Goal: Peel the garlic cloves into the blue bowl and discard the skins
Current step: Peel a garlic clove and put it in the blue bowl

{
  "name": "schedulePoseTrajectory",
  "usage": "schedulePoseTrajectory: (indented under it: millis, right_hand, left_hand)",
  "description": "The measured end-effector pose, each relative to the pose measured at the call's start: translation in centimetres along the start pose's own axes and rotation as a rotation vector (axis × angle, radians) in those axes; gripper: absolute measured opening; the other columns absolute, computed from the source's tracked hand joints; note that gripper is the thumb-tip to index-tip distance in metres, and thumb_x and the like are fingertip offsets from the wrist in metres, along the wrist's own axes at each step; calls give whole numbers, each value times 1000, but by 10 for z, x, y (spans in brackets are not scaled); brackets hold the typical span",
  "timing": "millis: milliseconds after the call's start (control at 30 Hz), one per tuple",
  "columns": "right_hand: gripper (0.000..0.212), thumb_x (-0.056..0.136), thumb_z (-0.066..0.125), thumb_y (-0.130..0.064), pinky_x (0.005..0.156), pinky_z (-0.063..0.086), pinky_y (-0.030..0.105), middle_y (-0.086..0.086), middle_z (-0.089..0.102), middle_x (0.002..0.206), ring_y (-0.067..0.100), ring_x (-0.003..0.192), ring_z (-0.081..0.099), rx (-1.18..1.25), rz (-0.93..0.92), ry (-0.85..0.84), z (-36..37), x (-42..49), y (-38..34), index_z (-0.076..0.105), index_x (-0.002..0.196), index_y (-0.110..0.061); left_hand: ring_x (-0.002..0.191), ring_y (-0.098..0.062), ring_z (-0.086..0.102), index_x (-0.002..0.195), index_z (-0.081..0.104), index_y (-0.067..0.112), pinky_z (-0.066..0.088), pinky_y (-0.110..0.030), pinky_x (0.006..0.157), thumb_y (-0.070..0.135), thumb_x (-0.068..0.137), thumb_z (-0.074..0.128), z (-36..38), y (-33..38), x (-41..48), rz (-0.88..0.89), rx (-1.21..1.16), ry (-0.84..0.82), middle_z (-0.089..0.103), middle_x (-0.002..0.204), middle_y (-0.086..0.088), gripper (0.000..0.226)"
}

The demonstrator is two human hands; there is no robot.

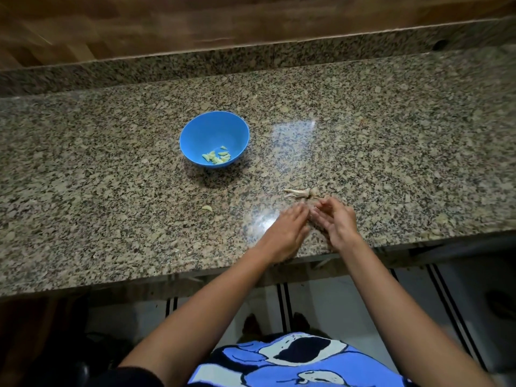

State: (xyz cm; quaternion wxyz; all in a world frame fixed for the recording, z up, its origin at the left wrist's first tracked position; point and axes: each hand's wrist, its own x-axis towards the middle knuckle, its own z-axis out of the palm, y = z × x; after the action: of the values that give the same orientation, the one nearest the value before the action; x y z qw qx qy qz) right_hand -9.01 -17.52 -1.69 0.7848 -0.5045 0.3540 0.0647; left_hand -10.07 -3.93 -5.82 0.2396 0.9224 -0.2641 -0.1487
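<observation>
**Head view: two hands meet by the skins, one bowl off to the left**

I see both hands close together over the speckled granite desk [111, 163], near its front edge, and both are blurred. The left hand [287, 229] lies flat, palm down, fingers straight, with nothing in it. The right hand [336, 222] is tipped on edge, its fingers loosely bent toward the left hand; I cannot tell whether it has hold of anything.

Just beyond the right hand, on the desk, lies one dry garlic stalk with papery skins [298, 193]. One blue bowl [212, 127] stands upright well beyond the left hand and off to its left, apart from both hands. At its near side sits one small heap of peeled cloves [217, 157], roughly eight, though they overlap too much for a sure count. One stray clove [207, 208] lies on the desk, well to the left of the left hand.

Under the forearms I see a tiled floor [335, 297] with dark stripes and a blue patterned garment [293, 361].
</observation>
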Motion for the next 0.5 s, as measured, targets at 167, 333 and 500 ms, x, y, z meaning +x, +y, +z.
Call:
schedulePoseTrajectory:
  millis: [167,333,500]
  right_hand:
    - [14,94,50,-9,71,57,26,16,64,86,22,78,65,112,60,-28,-7,-6,-4,57,84,-2]
    - [7,90,55,-4,70,57,27,14,62,84,19,77,64,87,85,-41,-2,-12,-3,60,89,-1]
    - [17,93,40,4,79,53,35,18,55,93,25,88,59,109,225,-109,20,-21,13,57,93,1]
  left_hand:
    - [113,-25,60,122,63,11,51,-38,95,13,89,62,-14,-18,-8,393,49,21,59,129,-10,33]
    - [81,-23,69,95,72,6,60,-34,69,5,66,80,-33,-67,-48,412,244,227,71,95,-11,30]
    - [75,-9,65,95,71,9,56,-20,69,9,86,65,-49,-35,-28,-267,-234,367,71,92,-5,11]
